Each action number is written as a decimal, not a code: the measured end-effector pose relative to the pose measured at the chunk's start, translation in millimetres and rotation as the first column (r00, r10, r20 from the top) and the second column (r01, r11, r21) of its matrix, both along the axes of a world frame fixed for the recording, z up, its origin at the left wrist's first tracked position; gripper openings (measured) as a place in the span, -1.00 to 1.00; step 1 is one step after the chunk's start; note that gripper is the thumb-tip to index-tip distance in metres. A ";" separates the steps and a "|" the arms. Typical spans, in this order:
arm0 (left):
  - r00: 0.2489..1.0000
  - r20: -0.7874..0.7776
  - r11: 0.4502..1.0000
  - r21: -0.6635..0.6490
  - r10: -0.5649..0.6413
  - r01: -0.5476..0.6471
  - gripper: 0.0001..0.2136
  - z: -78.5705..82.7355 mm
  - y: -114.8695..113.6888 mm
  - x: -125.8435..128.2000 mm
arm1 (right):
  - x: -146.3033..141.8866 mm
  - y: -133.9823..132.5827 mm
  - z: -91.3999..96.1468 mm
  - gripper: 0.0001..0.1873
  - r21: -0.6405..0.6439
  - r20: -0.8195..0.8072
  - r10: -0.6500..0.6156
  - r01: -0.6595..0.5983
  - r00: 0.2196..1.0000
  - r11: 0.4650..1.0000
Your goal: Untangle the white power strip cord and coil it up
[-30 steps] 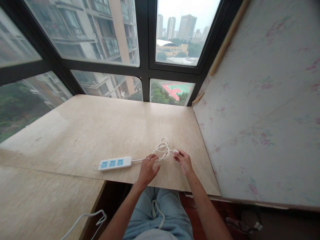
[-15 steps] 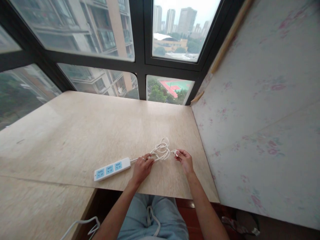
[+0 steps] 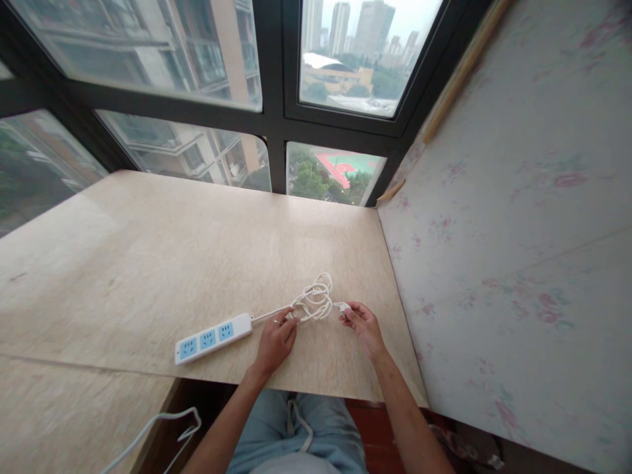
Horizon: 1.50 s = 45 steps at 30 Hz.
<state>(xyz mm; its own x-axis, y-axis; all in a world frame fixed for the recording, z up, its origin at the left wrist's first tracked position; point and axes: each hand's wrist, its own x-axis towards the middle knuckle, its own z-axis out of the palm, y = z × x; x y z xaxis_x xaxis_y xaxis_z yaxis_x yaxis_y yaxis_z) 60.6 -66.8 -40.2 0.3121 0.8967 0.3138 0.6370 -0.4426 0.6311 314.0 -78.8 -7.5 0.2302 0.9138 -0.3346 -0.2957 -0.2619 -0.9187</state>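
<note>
White cord (image 3: 312, 303) lay coiled near the table's (image 3: 197, 250) front right corner, its power strip (image 3: 213, 338) along the front edge. My left hand (image 3: 275, 341) closed its fingers on the cord beside the coil, and my right hand (image 3: 363, 326) pinched the plug (image 3: 344, 308), so the tangle sat between them.

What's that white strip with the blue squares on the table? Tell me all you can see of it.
It is a white, plastic-looking power strip with three blue sockets in a row, lying flat on the pale table. A thin white cord leaves its right end and piles into loose loops. The left hand grips the cord beside the loops; the right hand pinches the small white plug.
</note>
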 end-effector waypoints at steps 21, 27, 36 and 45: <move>0.992 -0.126 0.994 -0.114 -0.006 -0.008 -0.78 37.7 3.6 61.6 | -30.6 -20.0 -35.4 -0.43 0.100 0.337 -0.213 0.190 0.917 0.977; 0.891 -0.451 0.934 -0.334 -0.041 -0.126 -0.72 65.4 20.7 72.3 | -42.9 -23.1 -39.6 -0.38 0.200 0.526 -0.291 0.216 0.799 0.956; 0.893 -0.450 0.919 -0.349 0.006 -0.182 -0.75 61.5 28.2 87.6 | -41.1 -21.9 -46.3 -0.53 0.300 0.626 -0.350 0.199 0.697 0.933; 0.968 -0.221 0.971 -0.181 0.116 -0.158 -0.86 25.5 11.4 73.3 | -36.8 -27.5 -45.3 -0.69 0.345 0.696 -0.309 0.075 0.648 0.936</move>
